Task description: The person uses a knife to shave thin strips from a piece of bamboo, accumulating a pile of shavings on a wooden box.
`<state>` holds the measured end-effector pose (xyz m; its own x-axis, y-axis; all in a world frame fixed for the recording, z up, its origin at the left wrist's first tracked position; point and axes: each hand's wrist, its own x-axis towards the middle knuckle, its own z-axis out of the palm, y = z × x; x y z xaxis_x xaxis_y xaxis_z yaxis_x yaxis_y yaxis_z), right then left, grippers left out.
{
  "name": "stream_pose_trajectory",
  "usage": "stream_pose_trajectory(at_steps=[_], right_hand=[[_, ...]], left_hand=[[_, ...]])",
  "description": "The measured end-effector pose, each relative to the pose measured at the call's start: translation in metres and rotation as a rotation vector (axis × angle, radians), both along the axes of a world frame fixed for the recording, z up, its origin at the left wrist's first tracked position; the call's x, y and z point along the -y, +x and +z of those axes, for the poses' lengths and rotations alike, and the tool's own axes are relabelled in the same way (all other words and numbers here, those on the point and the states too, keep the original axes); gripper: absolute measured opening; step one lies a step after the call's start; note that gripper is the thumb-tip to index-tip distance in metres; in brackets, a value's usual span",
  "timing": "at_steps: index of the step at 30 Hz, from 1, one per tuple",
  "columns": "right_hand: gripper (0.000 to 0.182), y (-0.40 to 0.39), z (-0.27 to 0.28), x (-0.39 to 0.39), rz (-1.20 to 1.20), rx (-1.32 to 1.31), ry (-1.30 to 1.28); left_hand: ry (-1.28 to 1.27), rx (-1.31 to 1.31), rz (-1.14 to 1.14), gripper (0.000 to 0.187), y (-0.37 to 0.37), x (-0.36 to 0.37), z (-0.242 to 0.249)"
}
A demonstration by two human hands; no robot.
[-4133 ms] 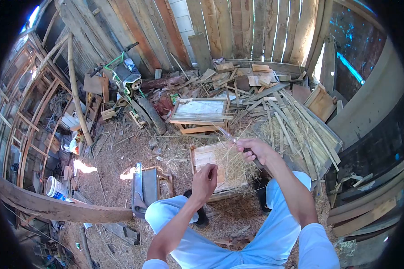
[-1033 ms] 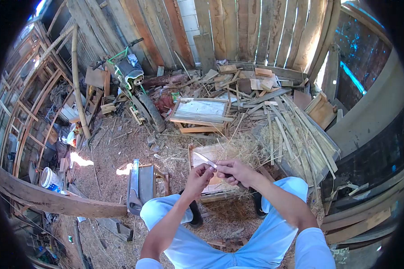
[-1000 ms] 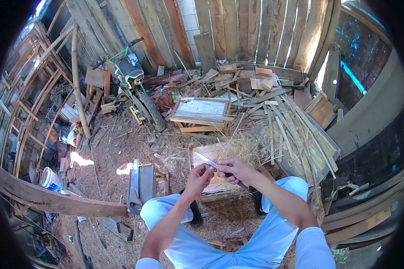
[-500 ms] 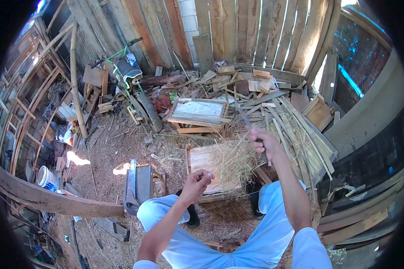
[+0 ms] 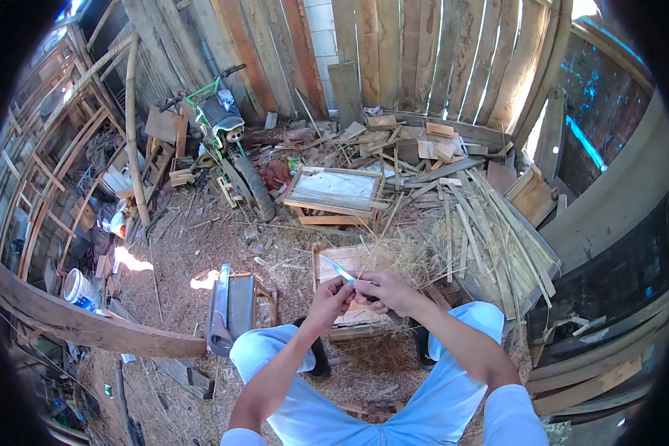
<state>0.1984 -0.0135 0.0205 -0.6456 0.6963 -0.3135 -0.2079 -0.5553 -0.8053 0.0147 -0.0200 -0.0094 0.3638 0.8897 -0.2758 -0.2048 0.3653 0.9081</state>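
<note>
A knife points up and to the left, its pale blade over a shallow wooden box between my knees. My right hand is closed around its handle. Close against it, my left hand is pinched beside the base of the blade; whatever lies between its fingers is too small to make out. Dry straw is heaped over the right side of the box.
A hand saw lies along a dark-topped stool at the left. Beyond stand a framed wooden box and a small motorbike. Wood strips pile up at right; a bucket sits far left.
My right hand has come down and left with the knife, from above the straw to my left hand. My left hand has moved slightly right. The view has shifted a little.
</note>
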Motion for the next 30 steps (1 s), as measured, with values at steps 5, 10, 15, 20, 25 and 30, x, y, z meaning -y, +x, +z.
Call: stream_pose_trajectory(at_steps=[5, 10, 15, 20, 25, 30], right_hand=[[0.038, 0.004, -0.007, -0.007, -0.051, 0.052, -0.069], [0.03, 0.035, -0.004, -0.029, -0.206, 0.122, -0.099], [0.032, 0.065, 0.004, -0.04, -0.228, -0.061, -0.06], [0.027, 0.022, 0.007, -0.01, -0.099, -0.015, -0.089], [0.025, 0.011, -0.005, -0.008, -0.049, -0.025, -0.115], [0.026, 0.019, -0.004, -0.013, -0.075, 0.056, -0.103]], left_hand=[[-0.011, -0.025, 0.02, 0.018, 0.003, 0.003, 0.006], [-0.013, -0.054, -0.003, 0.021, -0.003, 0.01, 0.002], [0.037, -0.128, -0.016, 0.02, -0.004, 0.013, 0.001], [0.157, -0.144, 0.017, 0.02, 0.007, 0.01, 0.004], [0.193, -0.163, 0.065, 0.02, 0.007, 0.01, -0.004], [0.196, -0.194, 0.045, 0.021, 0.011, 0.008, -0.004]])
